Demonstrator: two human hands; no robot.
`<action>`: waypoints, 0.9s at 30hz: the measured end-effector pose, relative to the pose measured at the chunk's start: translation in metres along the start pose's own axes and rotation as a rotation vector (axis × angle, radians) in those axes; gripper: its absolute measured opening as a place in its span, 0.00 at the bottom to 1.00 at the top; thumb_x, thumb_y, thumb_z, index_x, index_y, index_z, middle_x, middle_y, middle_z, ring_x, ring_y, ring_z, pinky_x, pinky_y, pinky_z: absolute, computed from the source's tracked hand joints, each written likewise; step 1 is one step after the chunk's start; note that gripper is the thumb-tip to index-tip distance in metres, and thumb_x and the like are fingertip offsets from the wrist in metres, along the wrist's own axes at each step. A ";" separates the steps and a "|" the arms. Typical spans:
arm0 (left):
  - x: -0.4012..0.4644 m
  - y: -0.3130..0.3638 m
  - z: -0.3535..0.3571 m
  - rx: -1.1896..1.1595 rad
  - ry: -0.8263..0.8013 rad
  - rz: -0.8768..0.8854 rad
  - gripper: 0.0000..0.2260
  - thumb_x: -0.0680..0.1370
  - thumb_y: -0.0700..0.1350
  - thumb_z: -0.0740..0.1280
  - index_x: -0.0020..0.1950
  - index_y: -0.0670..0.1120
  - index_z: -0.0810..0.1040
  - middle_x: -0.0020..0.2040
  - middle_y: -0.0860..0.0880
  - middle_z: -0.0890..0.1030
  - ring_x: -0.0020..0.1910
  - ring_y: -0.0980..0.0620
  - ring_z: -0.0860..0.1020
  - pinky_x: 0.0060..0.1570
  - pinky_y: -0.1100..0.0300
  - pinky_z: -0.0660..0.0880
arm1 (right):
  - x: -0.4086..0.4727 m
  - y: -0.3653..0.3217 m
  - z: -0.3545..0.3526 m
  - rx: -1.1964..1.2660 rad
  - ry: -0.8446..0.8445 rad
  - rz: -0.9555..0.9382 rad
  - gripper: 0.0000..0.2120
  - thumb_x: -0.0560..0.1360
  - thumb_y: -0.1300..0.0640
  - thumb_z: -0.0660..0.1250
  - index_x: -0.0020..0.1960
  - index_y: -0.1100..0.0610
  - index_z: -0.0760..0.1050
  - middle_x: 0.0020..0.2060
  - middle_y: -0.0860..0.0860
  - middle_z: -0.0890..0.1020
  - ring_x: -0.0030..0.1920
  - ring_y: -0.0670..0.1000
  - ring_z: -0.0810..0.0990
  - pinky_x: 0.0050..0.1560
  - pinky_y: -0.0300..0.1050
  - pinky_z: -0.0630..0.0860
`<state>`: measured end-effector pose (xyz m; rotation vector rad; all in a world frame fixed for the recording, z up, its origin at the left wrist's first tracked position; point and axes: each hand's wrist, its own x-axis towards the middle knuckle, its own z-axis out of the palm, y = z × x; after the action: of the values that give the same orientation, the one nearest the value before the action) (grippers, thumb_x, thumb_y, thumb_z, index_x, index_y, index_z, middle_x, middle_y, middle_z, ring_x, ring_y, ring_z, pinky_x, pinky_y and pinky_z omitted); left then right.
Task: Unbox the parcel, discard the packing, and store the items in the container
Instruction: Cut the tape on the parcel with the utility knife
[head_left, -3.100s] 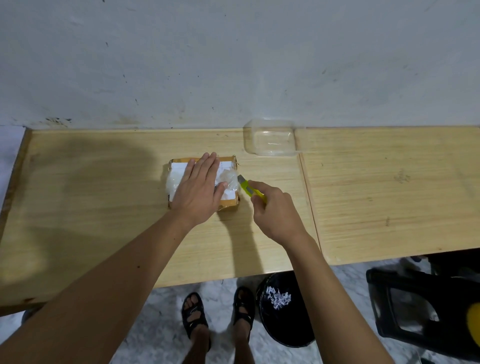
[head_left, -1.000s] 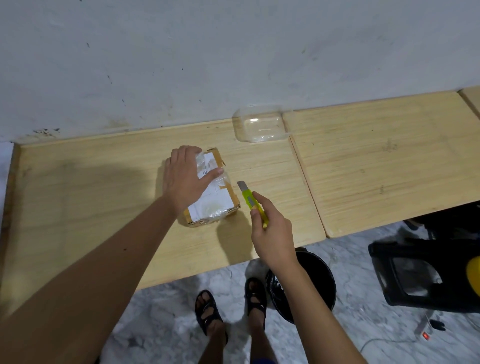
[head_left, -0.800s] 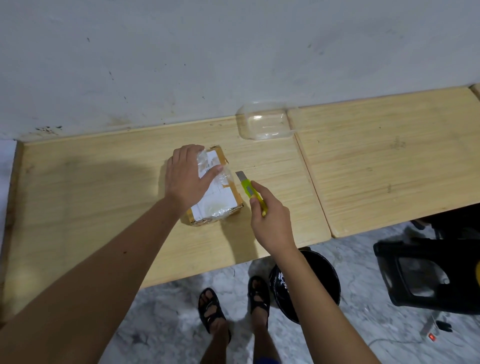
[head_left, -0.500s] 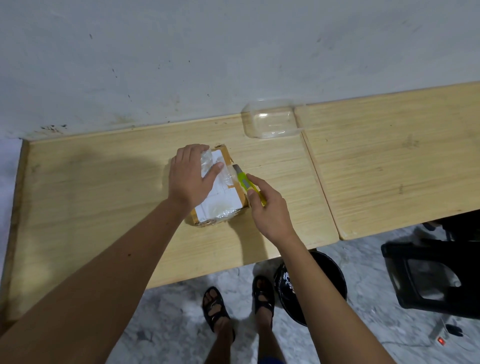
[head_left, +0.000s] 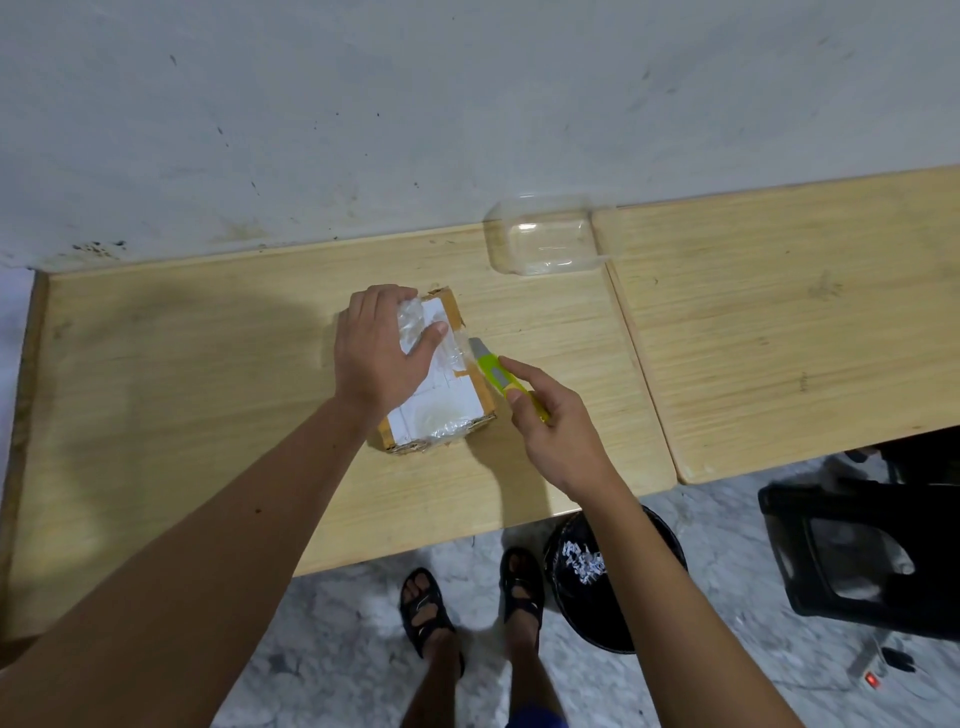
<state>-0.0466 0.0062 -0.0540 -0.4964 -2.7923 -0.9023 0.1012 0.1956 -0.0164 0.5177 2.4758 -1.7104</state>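
Pressing parcel (head_left: 441, 374), left hand (head_left: 382, 353) flat

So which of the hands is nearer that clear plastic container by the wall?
Right. The right hand, holding the yellow utility knife, is below the clear plastic container; the left hand, on the parcel, is farther left.
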 end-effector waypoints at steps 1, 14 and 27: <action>0.000 0.000 0.000 -0.001 0.001 0.001 0.21 0.78 0.59 0.70 0.63 0.46 0.79 0.58 0.51 0.81 0.58 0.48 0.78 0.58 0.56 0.71 | -0.003 -0.001 -0.005 -0.019 -0.028 0.001 0.17 0.85 0.55 0.61 0.72 0.46 0.76 0.37 0.28 0.78 0.40 0.35 0.77 0.47 0.29 0.69; 0.000 0.003 -0.001 -0.023 -0.018 -0.046 0.21 0.79 0.60 0.69 0.65 0.48 0.78 0.61 0.52 0.80 0.61 0.48 0.76 0.62 0.57 0.69 | -0.056 0.002 -0.001 -0.047 -0.055 0.036 0.17 0.85 0.56 0.62 0.71 0.43 0.77 0.41 0.27 0.80 0.43 0.34 0.79 0.45 0.27 0.70; -0.010 0.065 0.018 -0.031 0.061 -0.421 0.30 0.77 0.59 0.70 0.74 0.44 0.70 0.73 0.45 0.72 0.75 0.42 0.67 0.74 0.48 0.59 | -0.066 0.005 -0.026 -0.074 0.324 0.134 0.17 0.84 0.54 0.62 0.71 0.42 0.75 0.44 0.46 0.85 0.40 0.46 0.79 0.40 0.41 0.77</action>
<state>-0.0143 0.0640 -0.0362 0.1244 -2.8782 -1.0153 0.1684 0.2063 0.0061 0.9995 2.6292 -1.5864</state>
